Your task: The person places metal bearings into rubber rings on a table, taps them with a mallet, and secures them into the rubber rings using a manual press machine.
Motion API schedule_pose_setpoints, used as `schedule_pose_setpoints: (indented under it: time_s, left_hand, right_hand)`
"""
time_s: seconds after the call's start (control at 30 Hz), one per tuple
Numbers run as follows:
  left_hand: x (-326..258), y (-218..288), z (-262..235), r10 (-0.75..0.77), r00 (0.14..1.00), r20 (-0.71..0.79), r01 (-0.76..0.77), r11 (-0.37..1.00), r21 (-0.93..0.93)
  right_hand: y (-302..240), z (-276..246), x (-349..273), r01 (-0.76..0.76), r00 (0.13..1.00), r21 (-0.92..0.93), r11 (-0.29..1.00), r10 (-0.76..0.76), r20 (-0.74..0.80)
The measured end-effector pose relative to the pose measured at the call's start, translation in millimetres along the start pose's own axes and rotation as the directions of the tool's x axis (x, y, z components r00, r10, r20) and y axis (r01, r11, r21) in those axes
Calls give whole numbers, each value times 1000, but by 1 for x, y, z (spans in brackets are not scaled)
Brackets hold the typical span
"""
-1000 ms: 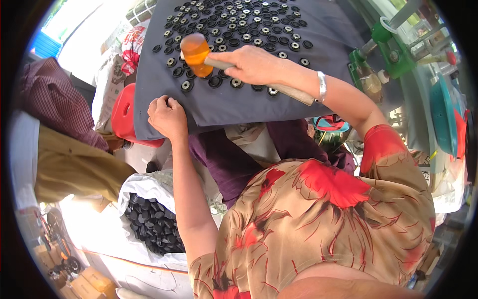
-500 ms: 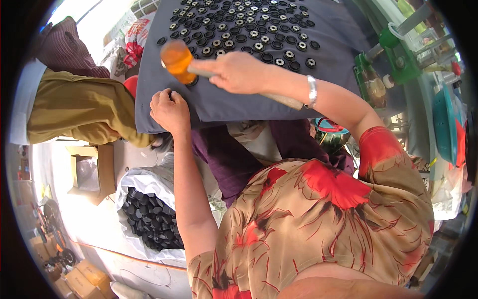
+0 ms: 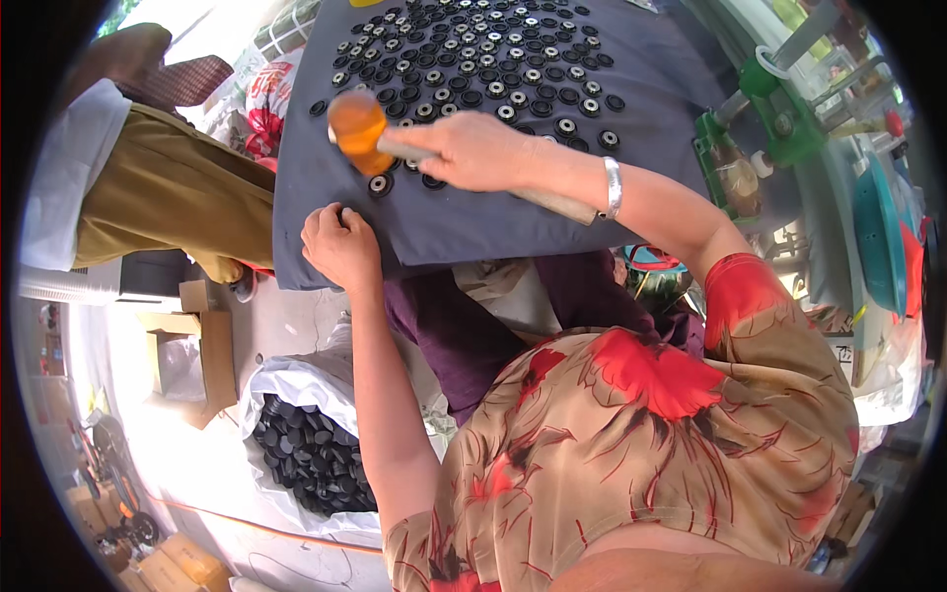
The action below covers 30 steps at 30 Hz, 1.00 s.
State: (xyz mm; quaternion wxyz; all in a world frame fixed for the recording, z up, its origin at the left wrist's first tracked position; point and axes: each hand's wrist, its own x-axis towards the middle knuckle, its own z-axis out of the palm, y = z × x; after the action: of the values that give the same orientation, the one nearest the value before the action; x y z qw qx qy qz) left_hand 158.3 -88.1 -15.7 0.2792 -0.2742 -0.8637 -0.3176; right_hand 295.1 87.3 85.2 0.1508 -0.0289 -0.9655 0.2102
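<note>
Landmark: the dark grey board that lies in front of the person; every place below is told from it.
Sack: a white sack of loose black discs sits on the floor below the board's near left corner, well apart from it.
Carton: an open cardboard box lies left of the sack, below the board's left edge.
Left hand: the left hand rests at the board's near left corner, fingers curled in on a small dark piece; whether it pinches the piece or only presses on it cannot be told.
Right hand: the right hand is wrapped tight around the handle of a mallet, above the board's middle-left part.
Mallet: its orange head hovers just above one black ring near the board's left side; the handle's end pokes out under the wrist, beside a silver bangle.
Rings: rows of black rings cover the far half of the board.
In the way: the right hand and mallet head cover several rings beneath them.
Another person: someone in olive trousers stands against the board's left edge.
Press: a green hand press stands off the board's right edge.
Hard to tell: the things right of the press bend into the picture's rim and stay unclear.
</note>
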Motion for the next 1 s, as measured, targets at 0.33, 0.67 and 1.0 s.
schedule_pose_setpoints:
  time_s: [0.33, 0.67, 1.0]
  left_hand:
    - [0, 5, -4, -24, 1000, 10, 24, 1000, 1]
    - [-1, 3, -4, -14, 1000, 12, 14, 1000, 27]
    - [-1, 5, -6, -5, 1000, 8, 4, 1000, 15]
  right_hand:
    - [33, -8, 10, -88, 995, -144, 986, 80, -64]
    - [37, -36, 14, -97, 984, 31, 995, 100, -148]
    - [53, -24, 5, -121, 990, -130, 984, 110, -89]
